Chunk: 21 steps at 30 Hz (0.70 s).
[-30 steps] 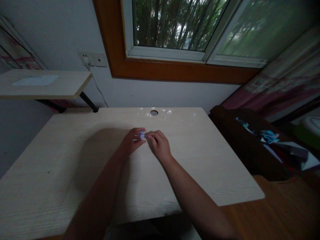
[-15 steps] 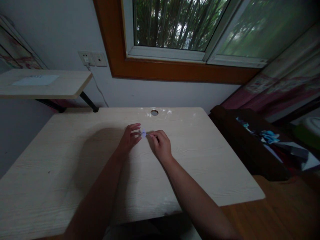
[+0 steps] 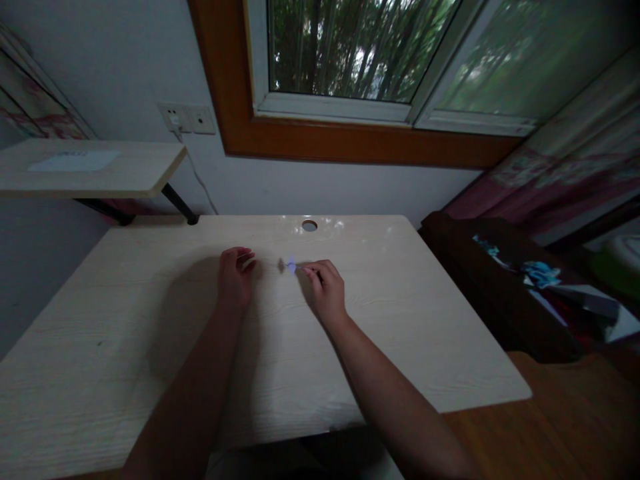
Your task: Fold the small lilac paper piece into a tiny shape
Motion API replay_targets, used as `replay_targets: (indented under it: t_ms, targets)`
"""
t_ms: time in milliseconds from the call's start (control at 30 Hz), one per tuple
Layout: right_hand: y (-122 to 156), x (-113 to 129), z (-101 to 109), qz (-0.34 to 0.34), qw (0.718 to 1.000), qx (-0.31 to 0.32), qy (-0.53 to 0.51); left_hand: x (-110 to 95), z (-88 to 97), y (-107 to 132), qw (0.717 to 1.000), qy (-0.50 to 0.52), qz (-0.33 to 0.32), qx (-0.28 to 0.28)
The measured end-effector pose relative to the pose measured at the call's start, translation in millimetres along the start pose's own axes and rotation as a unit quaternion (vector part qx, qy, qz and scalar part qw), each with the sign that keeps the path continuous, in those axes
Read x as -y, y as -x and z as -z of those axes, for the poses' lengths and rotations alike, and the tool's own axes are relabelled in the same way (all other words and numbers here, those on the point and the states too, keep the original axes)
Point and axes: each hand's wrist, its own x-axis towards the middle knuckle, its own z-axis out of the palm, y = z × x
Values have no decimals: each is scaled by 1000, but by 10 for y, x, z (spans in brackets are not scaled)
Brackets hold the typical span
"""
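Note:
Between finger and thumb, my right hand (image 3: 325,287) pinches the end of a thin stem. On that stem sits a small pale-purple piece (image 3: 291,265), too small to tell its kind, held over the wooden desk (image 3: 400,320). A small shadow lies just left of it. My left hand (image 3: 236,277) is farther left, apart from the piece, with its fingers loosely bent and nothing visible in them.
A raised shelf (image 3: 150,177) on black legs stands at the back left, with a paper sheet (image 3: 75,161) on it. A round hole (image 3: 309,226) is near the desk's back edge. Right of the desk is dark furniture (image 3: 465,267) with cloths and papers.
My left hand has let go of the purple piece's left side and moved left. My right hand has stayed nearly in place, still pinching the stem.

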Motion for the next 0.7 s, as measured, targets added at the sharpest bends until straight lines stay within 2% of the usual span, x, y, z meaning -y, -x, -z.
replay_targets:
  t_ms: [167, 267, 467, 700]
  targets:
    - [-51, 14, 34, -26, 998, 20, -48, 4, -3, 0, 1000, -2, 3, 0]
    - [-59, -6, 37, -63, 994, 21, -85, -9, -19, 0, 1000, 13, 14, -6]
    - [-54, -114, -11, -145, 969, 26, -200, -20, -34, 1, 999, 42, 29, -15]
    - [-65, -210, -3, -185, 947, 31, -262, 20, -13, -16, 999, 44, 26, -5]
